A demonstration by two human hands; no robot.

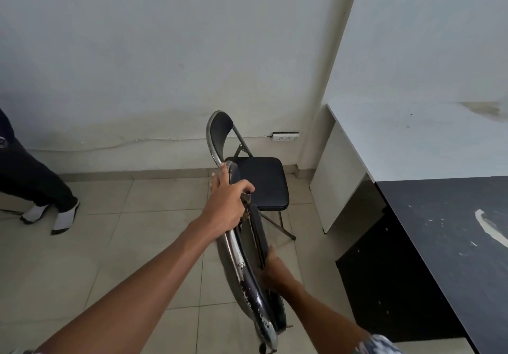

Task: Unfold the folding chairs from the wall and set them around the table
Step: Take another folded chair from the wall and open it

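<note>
A folded chair [248,279] with a worn chrome frame and black padding stands on edge right in front of me, lifted or tilted toward me. My left hand [226,202] grips its frame at the far end. Closer to me, my right hand [275,269] holds the edge of its black seat pad. Behind it an unfolded black folding chair [259,181] stands on the floor near the wall corner, its seat facing right toward the tables. A black-topped table [450,232] fills the right side, with a white table [406,139] beyond it against the wall.
Another person's legs in dark trousers and white shoes [52,216] stand at the left. A white power strip [285,136] with its cable lies along the wall base. Tiled floor [110,257] spreads to the left of the chairs.
</note>
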